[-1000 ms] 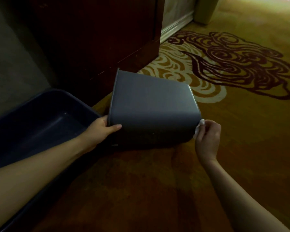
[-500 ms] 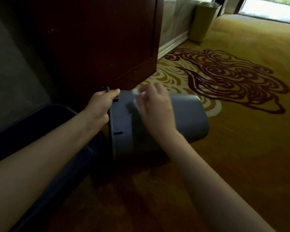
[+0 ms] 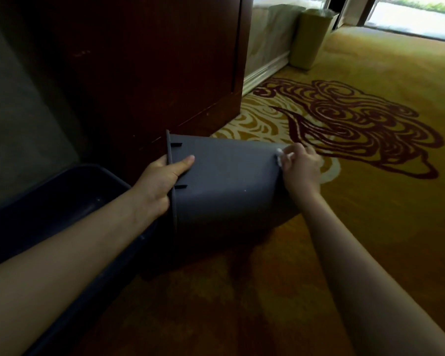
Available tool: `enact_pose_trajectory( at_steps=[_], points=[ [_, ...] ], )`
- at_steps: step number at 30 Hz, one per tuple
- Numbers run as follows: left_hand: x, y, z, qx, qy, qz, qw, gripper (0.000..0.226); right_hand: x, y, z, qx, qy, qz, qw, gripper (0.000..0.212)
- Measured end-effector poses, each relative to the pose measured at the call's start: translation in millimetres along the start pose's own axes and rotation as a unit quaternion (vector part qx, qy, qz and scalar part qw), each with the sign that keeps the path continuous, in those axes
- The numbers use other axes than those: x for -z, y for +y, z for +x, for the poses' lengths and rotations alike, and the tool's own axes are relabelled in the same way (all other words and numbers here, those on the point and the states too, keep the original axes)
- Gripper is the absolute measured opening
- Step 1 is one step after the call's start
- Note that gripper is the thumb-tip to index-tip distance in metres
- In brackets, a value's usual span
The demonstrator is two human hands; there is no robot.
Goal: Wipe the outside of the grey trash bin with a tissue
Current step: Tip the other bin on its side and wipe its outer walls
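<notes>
Wiping is midway, I judge: left hand grips the tipped grey plastic trash bin's rim, right hand pinches a white tissue at its base, underside unreached.

The trash bin lies on its side on the carpet, rim to the left, base to the right. The left hand grips the rim, thumb across the outer wall. The right hand is at the base end, pressing a tissue against the bin's upper edge there. A tub sits left of the bin, under the left forearm. A wooden cabinet stands behind both. Further back to the right, another bin stands by the wall.
</notes>
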State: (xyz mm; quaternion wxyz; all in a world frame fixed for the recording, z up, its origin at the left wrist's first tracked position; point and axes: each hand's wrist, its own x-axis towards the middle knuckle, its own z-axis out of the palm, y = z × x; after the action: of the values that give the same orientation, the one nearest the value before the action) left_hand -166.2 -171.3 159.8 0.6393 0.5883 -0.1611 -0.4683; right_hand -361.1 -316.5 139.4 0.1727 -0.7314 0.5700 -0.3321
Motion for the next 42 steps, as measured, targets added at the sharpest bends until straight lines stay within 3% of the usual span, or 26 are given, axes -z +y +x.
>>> enact_pose_trajectory(
  at_steps=[6, 9, 12, 15, 18, 23, 28, 30, 38, 42],
  points=[
    [6, -4, 1, 0.001, 0.008, 0.008, 1.000, 0.023, 13, 35, 22, -0.093, 0.010, -0.004, 0.996, 0.025],
    [2, -1, 4, 0.012, 0.025, 0.002, 1.000, 0.024, 21, 26, 15, -0.100, 0.062, 0.021, 0.993, 0.027],
    [-1, 4, 10, 0.010, 0.042, -0.001, 0.999, 0.021, 17, -16, -14, 0.021, 0.082, 0.045, 0.995, 0.024],
    [-3, 6, 14, 0.007, 0.051, 0.002, 0.999, 0.020, -12, -69, -62, 0.202, 0.007, 0.046, 0.978, 0.021],
    [-3, 5, 15, -0.006, 0.039, -0.010, 0.999, 0.022, -41, -96, -89, 0.277, -0.043, 0.010, 0.960, 0.017],
    [-1, 4, 15, -0.005, 0.039, -0.017, 0.999, 0.021, -39, -73, -65, 0.216, -0.032, 0.015, 0.976, 0.019],
    [-1, 4, 17, -0.005, 0.047, -0.013, 0.999, 0.021, -15, -10, -19, -0.009, 0.011, 0.021, 1.000, 0.023],
    [-2, 6, 18, -0.003, 0.049, -0.009, 0.999, 0.023, -9, 7, -6, -0.056, 0.022, 0.031, 0.998, 0.024],
    [-1, 4, 20, -0.005, 0.046, -0.017, 0.999, 0.020, 4, 20, 0, -0.093, 0.091, 0.023, 0.991, 0.025],
    [-2, 7, 24, 0.001, 0.059, -0.008, 0.998, 0.026, -11, -35, -56, 0.091, 0.125, 0.058, 0.986, 0.023]
  ],
)
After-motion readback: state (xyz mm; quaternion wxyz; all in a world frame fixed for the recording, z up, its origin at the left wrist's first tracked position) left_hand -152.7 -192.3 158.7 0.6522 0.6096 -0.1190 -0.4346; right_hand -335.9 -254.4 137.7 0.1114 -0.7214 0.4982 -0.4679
